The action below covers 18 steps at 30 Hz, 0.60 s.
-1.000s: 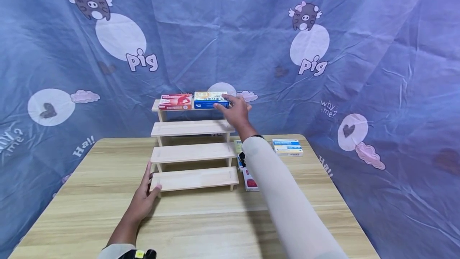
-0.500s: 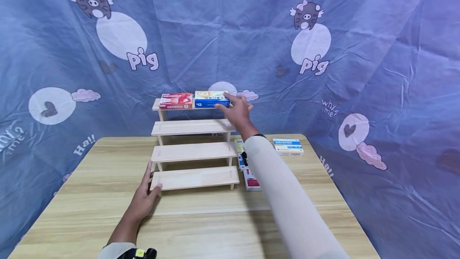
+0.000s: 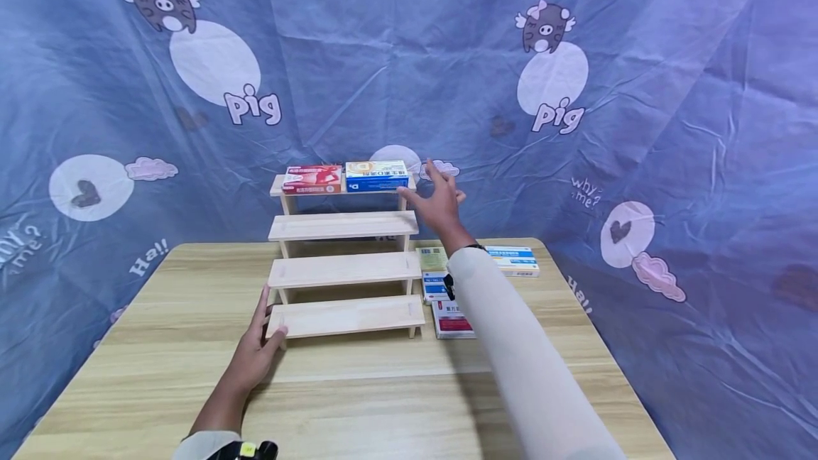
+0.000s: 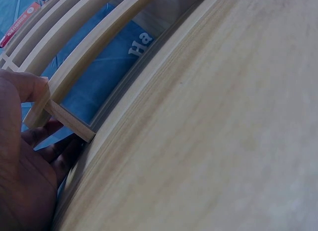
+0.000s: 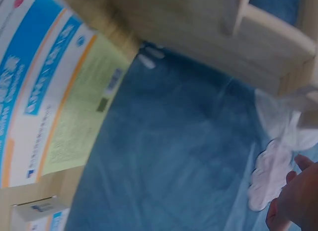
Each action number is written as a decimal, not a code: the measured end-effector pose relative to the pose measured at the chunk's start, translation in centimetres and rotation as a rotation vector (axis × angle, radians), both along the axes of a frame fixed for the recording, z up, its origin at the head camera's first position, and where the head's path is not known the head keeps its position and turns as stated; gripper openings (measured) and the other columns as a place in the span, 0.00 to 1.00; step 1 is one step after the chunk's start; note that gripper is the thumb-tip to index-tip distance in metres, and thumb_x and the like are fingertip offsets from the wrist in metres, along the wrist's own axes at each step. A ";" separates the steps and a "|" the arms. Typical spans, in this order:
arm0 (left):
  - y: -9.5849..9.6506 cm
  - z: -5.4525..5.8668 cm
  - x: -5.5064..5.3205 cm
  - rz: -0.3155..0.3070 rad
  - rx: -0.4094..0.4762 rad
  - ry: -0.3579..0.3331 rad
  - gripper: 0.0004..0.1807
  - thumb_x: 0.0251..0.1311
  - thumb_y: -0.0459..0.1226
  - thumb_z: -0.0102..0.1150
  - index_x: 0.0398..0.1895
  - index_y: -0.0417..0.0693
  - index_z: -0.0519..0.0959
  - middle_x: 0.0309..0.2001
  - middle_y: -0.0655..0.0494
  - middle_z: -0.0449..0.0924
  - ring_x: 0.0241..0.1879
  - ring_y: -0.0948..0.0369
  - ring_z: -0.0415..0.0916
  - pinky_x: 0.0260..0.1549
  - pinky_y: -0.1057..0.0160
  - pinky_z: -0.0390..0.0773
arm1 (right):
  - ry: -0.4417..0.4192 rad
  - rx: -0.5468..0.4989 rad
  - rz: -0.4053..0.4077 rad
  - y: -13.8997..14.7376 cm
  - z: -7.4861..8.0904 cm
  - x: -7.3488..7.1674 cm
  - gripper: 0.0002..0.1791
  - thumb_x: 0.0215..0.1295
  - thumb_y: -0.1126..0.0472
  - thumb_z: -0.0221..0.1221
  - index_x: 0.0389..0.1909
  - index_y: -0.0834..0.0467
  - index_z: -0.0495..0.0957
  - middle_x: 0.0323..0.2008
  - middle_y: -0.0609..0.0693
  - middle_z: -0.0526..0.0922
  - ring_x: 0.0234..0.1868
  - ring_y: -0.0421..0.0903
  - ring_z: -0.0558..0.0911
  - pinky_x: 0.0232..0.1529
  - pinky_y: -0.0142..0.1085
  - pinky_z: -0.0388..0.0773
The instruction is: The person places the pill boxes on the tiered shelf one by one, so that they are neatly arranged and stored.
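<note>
A wooden step rack [image 3: 345, 272] with several tiers stands on the table. At its lower left end my left hand [image 3: 252, 357] holds the bottom tier; in the left wrist view the thumb [image 4: 35, 84] lies on the tier and the other fingers are around the end by its leg. On the top tier lie a red-and-white medicine box [image 3: 312, 179] and, to its right, a blue-and-white vitamin D box [image 3: 376, 176]. My right hand [image 3: 439, 204] is just right of the blue box, fingers spread, holding nothing.
Right of the rack, a green-and-white box [image 3: 432, 258], a blue-and-white box [image 3: 434, 287] and a red-and-white box [image 3: 452, 319] lie on the table [image 3: 358, 403], partly under the right sleeve. Another blue-and-white box [image 3: 520, 261] lies farther right. A blue cloth [image 3: 396, 77] hangs behind.
My right hand has let go of the blue vitamin D box and moved right, its fingers spreading. The box stays on the top tier. The left hand has not moved.
</note>
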<state>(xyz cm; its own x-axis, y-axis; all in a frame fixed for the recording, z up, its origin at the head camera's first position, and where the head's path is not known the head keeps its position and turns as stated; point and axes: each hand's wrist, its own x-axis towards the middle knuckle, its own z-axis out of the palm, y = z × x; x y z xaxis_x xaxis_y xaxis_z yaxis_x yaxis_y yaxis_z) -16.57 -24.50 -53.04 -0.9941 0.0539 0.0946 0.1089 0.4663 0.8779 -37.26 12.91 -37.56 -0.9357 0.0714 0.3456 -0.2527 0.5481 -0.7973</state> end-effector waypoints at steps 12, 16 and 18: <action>-0.1 -0.3 0.0 0.000 0.020 0.014 0.49 0.85 0.38 0.51 0.91 0.67 0.29 0.83 0.25 0.53 0.77 0.27 0.66 0.55 0.84 0.64 | -0.077 -0.070 0.014 4.3 -3.1 -0.2 0.54 0.72 0.30 0.65 0.89 0.47 0.55 0.83 0.55 0.66 0.87 0.60 0.56 0.84 0.70 0.31; 0.0 -0.2 0.0 -0.003 0.019 0.010 0.49 0.86 0.38 0.52 0.92 0.66 0.29 0.83 0.25 0.53 0.77 0.27 0.66 0.55 0.84 0.65 | -0.106 -0.092 0.010 5.1 -4.1 0.2 0.54 0.71 0.27 0.63 0.89 0.46 0.56 0.84 0.54 0.66 0.88 0.60 0.54 0.84 0.70 0.29; 0.0 -0.1 -0.1 -0.002 0.020 0.007 0.49 0.86 0.39 0.52 0.92 0.65 0.29 0.83 0.26 0.53 0.77 0.28 0.66 0.55 0.83 0.65 | -0.112 -0.089 -0.007 5.4 -4.4 0.3 0.53 0.71 0.26 0.62 0.88 0.48 0.58 0.83 0.56 0.66 0.87 0.61 0.54 0.84 0.71 0.29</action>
